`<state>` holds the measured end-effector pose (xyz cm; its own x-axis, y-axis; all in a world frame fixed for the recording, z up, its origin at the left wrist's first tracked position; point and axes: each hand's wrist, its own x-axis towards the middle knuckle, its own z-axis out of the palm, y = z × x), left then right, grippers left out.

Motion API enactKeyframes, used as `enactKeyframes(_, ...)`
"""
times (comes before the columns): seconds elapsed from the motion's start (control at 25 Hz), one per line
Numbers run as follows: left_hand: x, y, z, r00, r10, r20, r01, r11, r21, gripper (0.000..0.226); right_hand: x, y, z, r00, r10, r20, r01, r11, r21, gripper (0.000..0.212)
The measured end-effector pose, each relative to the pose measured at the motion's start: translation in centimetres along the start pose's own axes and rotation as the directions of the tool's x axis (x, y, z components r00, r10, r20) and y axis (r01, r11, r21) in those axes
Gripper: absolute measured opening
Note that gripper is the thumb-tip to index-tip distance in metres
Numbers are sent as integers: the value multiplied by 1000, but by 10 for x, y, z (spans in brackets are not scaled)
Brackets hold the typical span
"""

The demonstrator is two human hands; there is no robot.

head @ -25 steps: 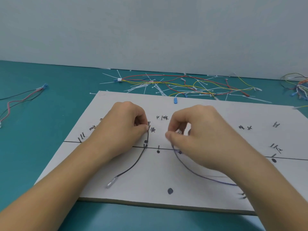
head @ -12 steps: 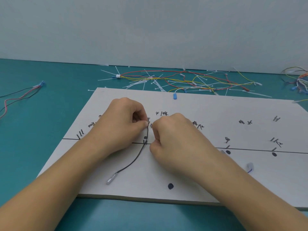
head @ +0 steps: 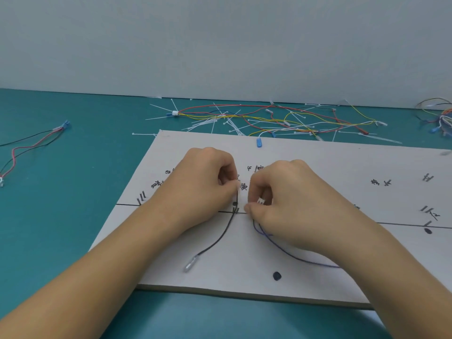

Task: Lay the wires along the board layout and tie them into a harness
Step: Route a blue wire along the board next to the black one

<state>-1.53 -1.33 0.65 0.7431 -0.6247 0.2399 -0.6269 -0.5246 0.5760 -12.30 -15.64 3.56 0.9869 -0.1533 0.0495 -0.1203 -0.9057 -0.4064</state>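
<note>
A white layout board (head: 318, 162) with a black line, dots and handwritten marks lies on the teal table. My left hand (head: 203, 184) pinches the upper end of a black wire (head: 220, 238) near the board's middle; the wire curves down to a clear terminal (head: 190, 264). My right hand (head: 286, 201) sits just to the right of it and pinches a small white connector (head: 260, 201) on a purple wire (head: 293, 256), which loops under the hand toward the right wrist.
Loose red, yellow and white wires with white cable ties (head: 269, 121) lie behind the board. A blue connector (head: 259, 142) rests on the board's far edge. A red and black wire pair (head: 29, 145) lies at the left, another wire bundle (head: 440, 116) at the far right.
My right hand shifted right a little from the left hand and turned, exposing the white connector and the purple wire loop. My left hand kept its pinch on the black wire.
</note>
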Motion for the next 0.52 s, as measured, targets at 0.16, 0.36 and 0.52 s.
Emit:
enactKeyframes(0.16, -6, 6, -8, 996, 50, -71, -69, 957, -283, 6, -6, -16, -5, 993, -63, -100, 118, 629, 768, 14)
enactKeyframes(0.36, -10, 18, -9, 992, 97, 86, -2, 675, -737, 40, 0, -11, -14, 985, 127, -114, 94, 150, 984, 24)
enactKeyframes(0.52, -11, 16, -6, 984, 102, 148, 61, 585, -809, 32, 8, -1, -15, 968, 231, -97, 63, 152, 986, 22)
